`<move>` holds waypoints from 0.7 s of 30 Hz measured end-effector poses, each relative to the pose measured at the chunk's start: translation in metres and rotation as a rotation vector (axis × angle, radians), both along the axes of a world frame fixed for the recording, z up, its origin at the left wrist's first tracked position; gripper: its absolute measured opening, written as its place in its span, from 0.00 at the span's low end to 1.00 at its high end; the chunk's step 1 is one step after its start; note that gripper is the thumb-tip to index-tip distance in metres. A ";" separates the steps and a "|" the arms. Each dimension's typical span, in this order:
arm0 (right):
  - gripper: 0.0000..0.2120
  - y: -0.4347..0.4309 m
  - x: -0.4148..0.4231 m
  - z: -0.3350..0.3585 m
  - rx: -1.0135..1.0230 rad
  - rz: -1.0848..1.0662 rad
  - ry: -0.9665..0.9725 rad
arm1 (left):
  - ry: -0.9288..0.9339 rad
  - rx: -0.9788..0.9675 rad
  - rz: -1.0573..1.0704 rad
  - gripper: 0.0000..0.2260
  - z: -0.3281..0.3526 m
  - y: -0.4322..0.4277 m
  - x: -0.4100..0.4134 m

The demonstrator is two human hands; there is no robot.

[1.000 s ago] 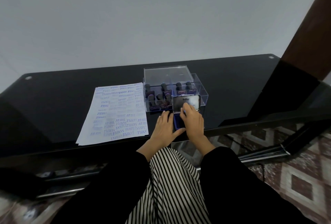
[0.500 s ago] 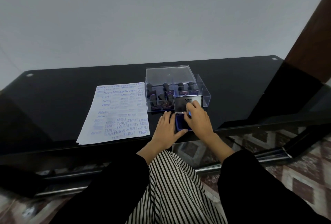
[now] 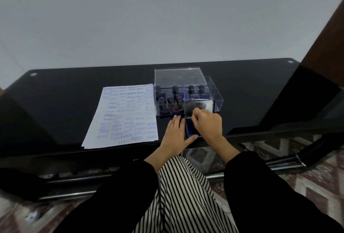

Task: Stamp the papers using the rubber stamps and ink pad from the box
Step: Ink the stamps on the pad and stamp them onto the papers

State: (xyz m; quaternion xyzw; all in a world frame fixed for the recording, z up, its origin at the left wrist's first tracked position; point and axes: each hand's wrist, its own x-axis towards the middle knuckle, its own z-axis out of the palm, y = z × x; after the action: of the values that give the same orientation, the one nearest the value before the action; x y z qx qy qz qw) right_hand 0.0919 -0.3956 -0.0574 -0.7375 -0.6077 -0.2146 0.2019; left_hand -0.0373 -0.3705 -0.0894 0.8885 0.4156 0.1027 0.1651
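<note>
The ink pad (image 3: 191, 127) lies open on the black counter (image 3: 251, 91) near its front edge, its blue bed showing between the two hands. The left hand (image 3: 176, 136) rests flat beside the pad, fingers spread, thumb touching the pad's near corner; it pinches nothing. The right hand (image 3: 208, 123) lies over the pad's right side, and its fingertips (image 3: 195, 110) touch the raised metal lid (image 3: 200, 108), which stands tilted up at the pad's far edge. Whether they pinch the lid or only press against it I cannot tell.

Just behind the lid stands the clear plastic box (image 3: 217, 100), divided into compartments, with dark-handled rubber stamps (image 3: 175, 98) standing upright inside. Its clear cover (image 3: 179, 76) sits at the back. Left of the box, just beside it, lies a stack of white papers (image 3: 122, 117), the top sheet crowded with blue stamped words. Black sleeves and a striped garment fill the foreground.
</note>
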 end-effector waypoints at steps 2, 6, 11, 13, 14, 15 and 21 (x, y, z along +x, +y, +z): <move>0.15 -0.003 0.000 -0.001 0.022 -0.014 -0.046 | 0.000 -0.004 0.000 0.36 0.002 -0.001 0.000; 0.17 0.001 0.001 -0.001 0.044 -0.023 -0.047 | 0.005 -0.006 -0.003 0.37 0.002 -0.001 -0.001; 0.18 0.010 0.001 -0.002 0.066 -0.028 -0.012 | 0.015 0.002 0.004 0.42 0.001 -0.001 -0.001; 0.18 0.010 0.001 -0.005 0.079 -0.021 -0.011 | 0.008 0.009 0.006 0.44 0.000 -0.001 -0.001; 0.17 0.009 0.001 -0.006 0.092 -0.017 -0.017 | 0.009 0.010 0.006 0.43 0.000 -0.001 -0.001; 0.17 0.008 0.001 -0.008 0.107 -0.012 -0.026 | 0.014 0.009 0.003 0.40 0.000 -0.001 -0.001; 0.17 0.001 0.001 -0.013 0.164 0.002 -0.053 | 0.004 0.015 0.005 0.36 0.002 -0.002 0.000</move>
State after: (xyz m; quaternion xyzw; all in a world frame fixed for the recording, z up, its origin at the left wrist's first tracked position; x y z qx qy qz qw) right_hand 0.0931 -0.3946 -0.0700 -0.7120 -0.5941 -0.2826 0.2456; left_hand -0.0373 -0.3725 -0.0877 0.8889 0.4175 0.1044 0.1572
